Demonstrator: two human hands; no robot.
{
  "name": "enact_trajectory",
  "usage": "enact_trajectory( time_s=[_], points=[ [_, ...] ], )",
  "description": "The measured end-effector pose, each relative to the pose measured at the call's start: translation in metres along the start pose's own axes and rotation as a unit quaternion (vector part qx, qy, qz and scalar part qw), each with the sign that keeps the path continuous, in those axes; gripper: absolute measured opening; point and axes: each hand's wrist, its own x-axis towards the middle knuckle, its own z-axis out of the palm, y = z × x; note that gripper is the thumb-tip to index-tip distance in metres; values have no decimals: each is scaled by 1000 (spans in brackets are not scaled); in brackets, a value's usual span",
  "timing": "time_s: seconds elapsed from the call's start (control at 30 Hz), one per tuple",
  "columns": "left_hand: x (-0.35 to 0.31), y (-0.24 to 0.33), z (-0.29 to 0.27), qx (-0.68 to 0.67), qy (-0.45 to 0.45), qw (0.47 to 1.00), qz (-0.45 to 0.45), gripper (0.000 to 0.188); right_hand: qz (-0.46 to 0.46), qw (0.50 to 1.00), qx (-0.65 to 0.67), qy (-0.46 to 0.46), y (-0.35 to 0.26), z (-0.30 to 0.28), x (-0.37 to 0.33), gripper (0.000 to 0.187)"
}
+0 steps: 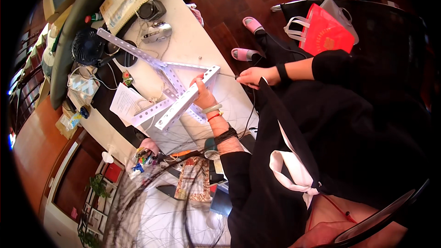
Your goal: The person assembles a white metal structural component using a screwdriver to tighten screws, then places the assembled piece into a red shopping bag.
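Fingers of left hand (202, 93) grip white perforated bracket (181, 103); right hand (252, 76), at 3 o'clock, closed on thin screwdriver (227, 76).

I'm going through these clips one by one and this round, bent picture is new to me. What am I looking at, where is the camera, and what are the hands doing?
There is no machine here, just a person working with two bare hands. The one picture comes from a wide fisheye camera worn on the person's head, looking down, so straight edges bend near the rim. The left hand grips a white perforated metal frame of angle bars resting on a white table. The right hand holds a thin screwdriver-like tool with its tip at the frame's end. Farther along the table lie a small black fan, papers and cables. A red bag sits on a dark chair to the right.
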Motion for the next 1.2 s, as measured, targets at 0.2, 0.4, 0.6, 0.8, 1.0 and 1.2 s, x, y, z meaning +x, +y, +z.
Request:
enact_trajectory(
  time_s=[0.2,0.4,0.6,0.8,1.0,1.2],
  points=[
    [-1,0,-7,11,-1,1000,16,21,-134,773,-583,212,-12,-6,-13,25],
    [1,4,4,-2,-13,1000,6,16,82,993,53,69,1,-5,2,39],
    [-3,6,-4,-7,0,1000,3,20,173,949,256,-62,-2,-10,11,33],
    [-3,3,-4,-14,7,1000,-13,21,-123,823,-497,244,-4,7,-3,30],
    [3,1,-5,9,-5,1000,18,20,75,965,-224,113,-11,-7,9,34],
    [2,4,-1,11,-12,1000,12,20,188,937,280,-90,-6,-2,2,30]
  ],
)
